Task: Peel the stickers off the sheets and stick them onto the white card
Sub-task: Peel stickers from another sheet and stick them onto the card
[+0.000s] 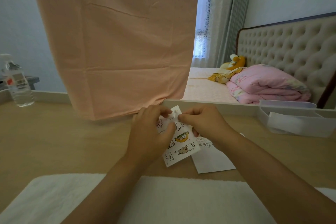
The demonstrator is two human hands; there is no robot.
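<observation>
A sticker sheet (pixel 181 143) with cartoon animals and a yellow banana-shaped picture is held above the wooden table. My left hand (pixel 151 132) grips its left side, thumb across the front. My right hand (pixel 201 123) pinches at the sheet's top edge, where a small white piece (pixel 175 112) stands up between both hands' fingertips. The white card (pixel 212 160) lies flat on the table below my right wrist, with a few small stickers (pixel 204 142) at its upper end.
A peach cloth (pixel 118 42) hangs over the table's back edge. A water bottle (pixel 17 85) stands at far left, a clear plastic box (pixel 294 120) at right. A white towel (pixel 163 200) covers the near edge. A bed lies beyond.
</observation>
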